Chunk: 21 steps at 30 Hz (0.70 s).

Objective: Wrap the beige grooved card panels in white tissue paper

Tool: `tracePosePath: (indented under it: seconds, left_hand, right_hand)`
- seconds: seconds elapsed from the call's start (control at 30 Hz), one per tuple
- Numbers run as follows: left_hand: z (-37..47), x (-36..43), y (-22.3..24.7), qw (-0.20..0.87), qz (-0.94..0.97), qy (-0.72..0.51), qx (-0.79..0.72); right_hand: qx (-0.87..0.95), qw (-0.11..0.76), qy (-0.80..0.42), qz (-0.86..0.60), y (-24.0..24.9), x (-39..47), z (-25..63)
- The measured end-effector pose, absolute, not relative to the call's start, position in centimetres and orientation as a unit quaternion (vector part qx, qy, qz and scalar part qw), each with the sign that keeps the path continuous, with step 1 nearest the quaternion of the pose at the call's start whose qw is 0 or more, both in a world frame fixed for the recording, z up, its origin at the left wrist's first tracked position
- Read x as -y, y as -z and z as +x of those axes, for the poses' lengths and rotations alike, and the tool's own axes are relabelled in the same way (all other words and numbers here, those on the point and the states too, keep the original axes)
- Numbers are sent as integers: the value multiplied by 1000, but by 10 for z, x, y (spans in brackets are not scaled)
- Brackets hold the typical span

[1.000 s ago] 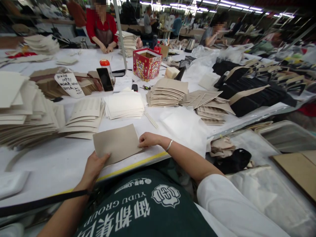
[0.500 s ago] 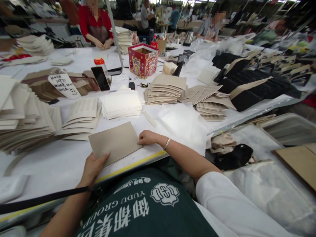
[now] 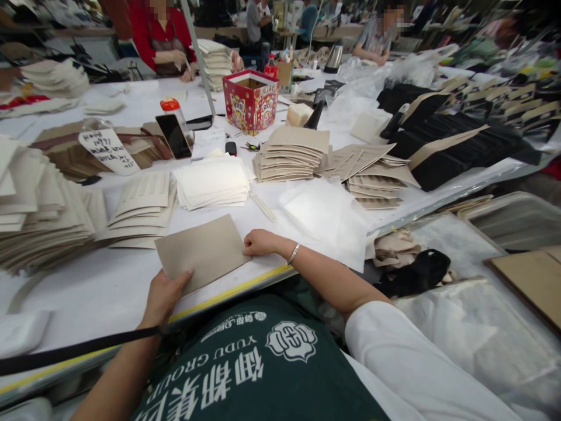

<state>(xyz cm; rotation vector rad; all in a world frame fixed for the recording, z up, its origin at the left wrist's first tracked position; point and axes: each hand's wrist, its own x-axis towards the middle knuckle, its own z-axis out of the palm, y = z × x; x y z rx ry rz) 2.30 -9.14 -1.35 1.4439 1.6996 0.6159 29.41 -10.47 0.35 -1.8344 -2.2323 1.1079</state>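
Between my hands is a flat beige rectangular panel [image 3: 204, 248], tilted a little over the front edge of the white table. My left hand [image 3: 164, 292] grips its lower left corner, thumb on top and the fingers hidden beneath. At the panel's right edge my right hand [image 3: 259, 242] is closed in a pinch. Just beyond the panel lie a pile of white sheets [image 3: 213, 186] and a fanned pile of cream panels [image 3: 142, 204]. A narrow pale strip [image 3: 263, 207] rests past my right hand.
Large cream stacks [image 3: 39, 204] stand at the left. Farther back are a beige panel stack [image 3: 291, 153], a red patterned box [image 3: 250, 104], a phone [image 3: 174, 135] and black pieces [image 3: 473, 146]. Thin white sheets [image 3: 324, 213] lie right of centre. A co-worker in red [image 3: 162, 41] works across the table.
My hands keep the same hold on the panel. The view has shifted slightly. Across the table, the co-worker in red has raised one hand.
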Motion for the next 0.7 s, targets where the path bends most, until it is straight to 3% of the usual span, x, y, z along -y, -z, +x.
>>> tracePosePath:
  seconds: [0.7]
  left_hand:
    - [23, 91, 19, 409, 567, -248, -671]
  right_hand:
    - [719, 6, -337, -607, 0, 103, 290]
